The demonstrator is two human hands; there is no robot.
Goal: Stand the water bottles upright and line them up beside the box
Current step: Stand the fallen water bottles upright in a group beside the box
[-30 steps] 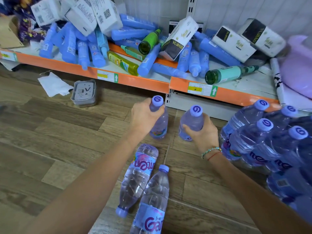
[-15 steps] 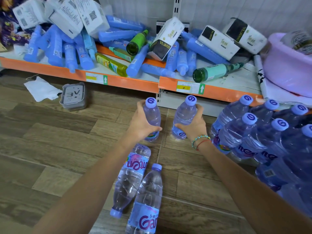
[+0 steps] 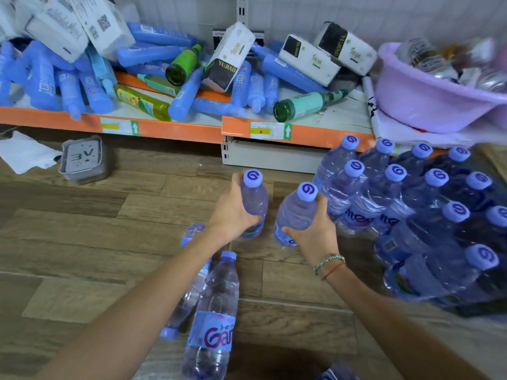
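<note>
My left hand grips an upright water bottle with a blue cap. Just to its right, my right hand grips a second upright bottle, close against the shrink-wrapped pack of bottles. Two more bottles lie flat on the wooden floor near me: one with its cap pointing away, the other partly hidden under my left forearm, cap toward me. Whether the held bottles touch the floor is hard to tell.
A low orange-edged shelf at the back holds a jumble of blue tubes, green bottles and boxes, plus a lilac basin. A grey lidded container and a white paper lie on the floor at left.
Both hands have carried their bottles to the right, toward the wrapped pack; the right-hand bottle now sits right beside it. The view has shifted right as well.
</note>
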